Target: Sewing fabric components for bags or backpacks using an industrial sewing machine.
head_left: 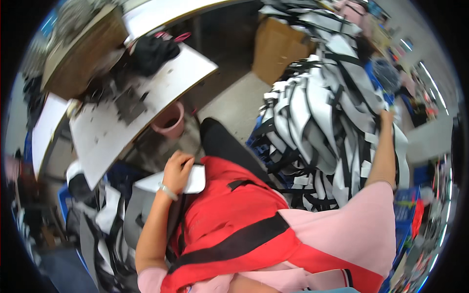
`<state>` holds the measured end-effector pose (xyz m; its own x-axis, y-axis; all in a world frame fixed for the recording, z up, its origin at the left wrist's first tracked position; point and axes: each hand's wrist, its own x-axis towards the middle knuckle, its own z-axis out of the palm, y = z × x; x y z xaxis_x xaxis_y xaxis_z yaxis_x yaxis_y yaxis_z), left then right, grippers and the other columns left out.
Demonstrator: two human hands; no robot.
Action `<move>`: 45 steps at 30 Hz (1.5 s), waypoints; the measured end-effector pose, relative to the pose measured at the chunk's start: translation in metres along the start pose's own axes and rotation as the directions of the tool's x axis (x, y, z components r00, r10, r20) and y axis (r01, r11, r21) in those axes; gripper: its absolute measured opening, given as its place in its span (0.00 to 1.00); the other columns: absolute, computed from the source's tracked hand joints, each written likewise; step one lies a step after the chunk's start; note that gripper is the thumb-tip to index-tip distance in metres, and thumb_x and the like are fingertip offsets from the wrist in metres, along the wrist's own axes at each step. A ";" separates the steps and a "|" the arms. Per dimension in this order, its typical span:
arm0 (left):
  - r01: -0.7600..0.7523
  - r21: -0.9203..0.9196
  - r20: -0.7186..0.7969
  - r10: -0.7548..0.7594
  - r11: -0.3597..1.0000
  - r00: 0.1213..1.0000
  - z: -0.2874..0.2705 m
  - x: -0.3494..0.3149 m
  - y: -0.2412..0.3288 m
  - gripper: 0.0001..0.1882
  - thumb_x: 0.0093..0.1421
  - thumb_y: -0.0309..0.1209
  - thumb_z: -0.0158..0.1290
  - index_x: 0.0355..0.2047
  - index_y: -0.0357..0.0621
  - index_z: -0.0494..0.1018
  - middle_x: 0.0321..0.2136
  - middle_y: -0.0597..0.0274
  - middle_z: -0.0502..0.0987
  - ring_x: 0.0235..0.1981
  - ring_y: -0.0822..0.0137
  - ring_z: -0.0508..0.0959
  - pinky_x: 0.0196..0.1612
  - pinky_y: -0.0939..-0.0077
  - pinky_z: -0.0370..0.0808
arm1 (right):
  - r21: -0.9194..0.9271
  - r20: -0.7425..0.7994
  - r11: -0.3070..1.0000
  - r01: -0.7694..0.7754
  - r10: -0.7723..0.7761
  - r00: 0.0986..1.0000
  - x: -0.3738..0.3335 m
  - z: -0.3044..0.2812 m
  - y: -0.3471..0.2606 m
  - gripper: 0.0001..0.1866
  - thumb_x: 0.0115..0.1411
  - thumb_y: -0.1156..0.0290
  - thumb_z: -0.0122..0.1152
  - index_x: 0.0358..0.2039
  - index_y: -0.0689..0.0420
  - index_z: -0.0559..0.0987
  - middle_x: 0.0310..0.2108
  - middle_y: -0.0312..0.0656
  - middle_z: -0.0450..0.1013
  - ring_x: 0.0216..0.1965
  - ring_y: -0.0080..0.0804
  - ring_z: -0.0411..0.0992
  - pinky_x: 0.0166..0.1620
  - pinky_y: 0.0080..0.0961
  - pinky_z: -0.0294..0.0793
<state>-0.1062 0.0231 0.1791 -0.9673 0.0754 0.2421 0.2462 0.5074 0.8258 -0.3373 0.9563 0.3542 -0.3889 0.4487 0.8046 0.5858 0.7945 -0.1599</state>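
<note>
My left hand (pixel 178 168), with a pale bracelet at the wrist, is beside my lap, its fingers curled over a white piece of sheet material (pixel 197 179) with a grey piece hanging below. How firmly it grips is hard to see. Far out to the right, my right hand (pixel 387 117) has its fingers closed at the edge of a large heap of white cut pieces with black straps (pixel 310 102). Its fingertips are partly lost among the pieces; it seems to grip one white piece (pixel 399 141) hanging under it.
At the left a white-topped table (pixel 97 141) carries a dark machine part (pixel 129 105) and a black bundle (pixel 154 53). A pink bin (pixel 171 122) stands beneath its edge. More grey and white pieces (pixel 107 215) lie in a blue container at lower left. A cardboard box (pixel 278 49) stands behind the heap.
</note>
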 end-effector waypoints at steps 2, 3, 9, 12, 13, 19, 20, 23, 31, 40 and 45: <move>-0.027 0.133 -0.102 0.041 0.991 0.994 -0.011 -0.010 0.009 0.08 0.57 0.31 0.55 0.33 0.40 0.78 0.36 0.51 0.75 0.39 0.50 0.75 0.43 0.61 0.72 | 0.107 -0.178 0.910 0.401 -0.379 0.908 -0.006 0.016 -0.064 0.25 0.49 0.60 0.65 0.45 0.61 0.76 0.52 0.53 0.70 0.51 0.52 0.70 0.52 0.44 0.69; 0.016 0.234 -0.086 0.004 0.972 0.996 -0.013 -0.004 0.029 0.09 0.57 0.33 0.55 0.34 0.41 0.78 0.39 0.52 0.75 0.40 0.50 0.75 0.45 0.60 0.72 | 0.211 -0.060 0.958 0.196 -0.188 0.980 -0.034 0.025 -0.107 0.24 0.51 0.61 0.65 0.46 0.62 0.76 0.48 0.54 0.73 0.48 0.54 0.71 0.51 0.45 0.70; 0.085 0.335 -0.102 -0.054 0.939 0.993 -0.031 -0.018 0.053 0.10 0.55 0.33 0.56 0.38 0.46 0.78 0.44 0.55 0.72 0.47 0.54 0.71 0.53 0.61 0.65 | 0.943 0.193 0.313 0.111 -0.789 0.583 -0.127 -0.086 -0.366 0.21 0.67 0.63 0.52 0.59 0.52 0.70 0.50 0.41 0.70 0.49 0.27 0.68 0.55 0.24 0.64; 0.094 0.249 -0.186 -0.048 0.964 0.981 -0.044 -0.045 0.061 0.11 0.57 0.33 0.55 0.39 0.45 0.77 0.45 0.55 0.71 0.47 0.53 0.70 0.54 0.63 0.63 | 0.987 0.157 0.156 -0.026 -0.987 0.040 -0.292 -0.260 -0.473 0.21 0.64 0.67 0.53 0.58 0.51 0.70 0.39 0.34 0.69 0.42 0.24 0.67 0.49 0.22 0.66; 0.067 0.213 -0.233 -0.016 0.975 0.972 -0.044 -0.053 0.060 0.10 0.55 0.32 0.55 0.36 0.45 0.78 0.45 0.54 0.72 0.49 0.53 0.70 0.54 0.60 0.63 | 0.955 0.219 0.248 -0.161 -0.959 -0.182 -0.335 -0.296 -0.487 0.23 0.61 0.70 0.55 0.58 0.51 0.70 0.42 0.36 0.70 0.44 0.25 0.67 0.51 0.25 0.66; 0.272 0.263 -0.608 -0.060 0.926 0.792 -0.079 -0.126 0.075 0.13 0.53 0.31 0.58 0.40 0.44 0.76 0.46 0.54 0.71 0.49 0.53 0.70 0.53 0.63 0.64 | 0.844 -0.536 -0.511 -0.164 -0.780 -0.322 -0.501 -0.459 -0.528 0.27 0.50 0.69 0.66 0.53 0.54 0.72 0.50 0.47 0.69 0.51 0.47 0.66 0.55 0.38 0.65; 0.332 0.281 -0.657 -0.072 0.900 0.750 -0.094 -0.146 0.075 0.15 0.52 0.29 0.59 0.41 0.43 0.75 0.47 0.54 0.71 0.49 0.54 0.71 0.54 0.64 0.65 | 0.811 -0.584 -0.550 -0.198 -0.756 -0.295 -0.513 -0.479 -0.534 0.27 0.51 0.68 0.66 0.53 0.53 0.72 0.49 0.47 0.69 0.50 0.46 0.67 0.54 0.38 0.66; 0.622 0.287 -0.832 -0.131 0.729 0.538 -0.120 -0.230 0.047 0.20 0.53 0.33 0.58 0.46 0.44 0.73 0.47 0.50 0.71 0.47 0.50 0.72 0.50 0.60 0.69 | 0.678 -0.731 -0.664 -0.317 -0.563 -0.384 -0.540 -0.506 -0.540 0.28 0.51 0.66 0.66 0.54 0.52 0.71 0.49 0.46 0.69 0.50 0.44 0.67 0.54 0.36 0.66; 0.095 -0.939 -0.282 -0.898 0.331 0.336 -0.062 -0.295 0.040 0.25 0.54 0.27 0.59 0.53 0.38 0.68 0.42 0.62 0.74 0.43 0.76 0.74 0.45 0.78 0.73 | 0.800 -0.575 -0.539 -0.264 -0.561 -0.596 -0.557 -0.422 -0.548 0.27 0.47 0.73 0.67 0.50 0.55 0.75 0.51 0.44 0.70 0.50 0.43 0.69 0.53 0.34 0.69; 0.130 -0.774 0.004 -0.201 0.619 0.980 -0.006 -0.066 0.108 0.10 0.48 0.20 0.55 0.33 0.38 0.73 0.25 0.64 0.75 0.28 0.74 0.74 0.32 0.78 0.72 | 0.978 -0.172 -0.209 -0.020 -0.739 -0.652 -0.466 -0.466 -0.635 0.08 0.51 0.81 0.51 0.31 0.65 0.79 0.29 0.47 0.77 0.32 0.31 0.75 0.36 0.31 0.72; 0.133 -0.515 0.061 -0.118 0.847 0.991 0.042 -0.062 0.084 0.09 0.46 0.21 0.54 0.30 0.39 0.76 0.26 0.56 0.79 0.29 0.63 0.79 0.33 0.71 0.74 | 0.819 -0.313 -0.551 0.161 -0.663 -0.680 -0.431 -0.520 -0.638 0.07 0.55 0.75 0.56 0.32 0.65 0.78 0.30 0.51 0.72 0.32 0.45 0.72 0.38 0.34 0.70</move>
<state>-0.0284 0.0974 0.2125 -0.9915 0.0673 0.1112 0.1113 -0.0021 0.9938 -0.1740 0.0433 0.4072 0.0986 -0.9599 -0.2625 -0.9675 -0.0307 -0.2509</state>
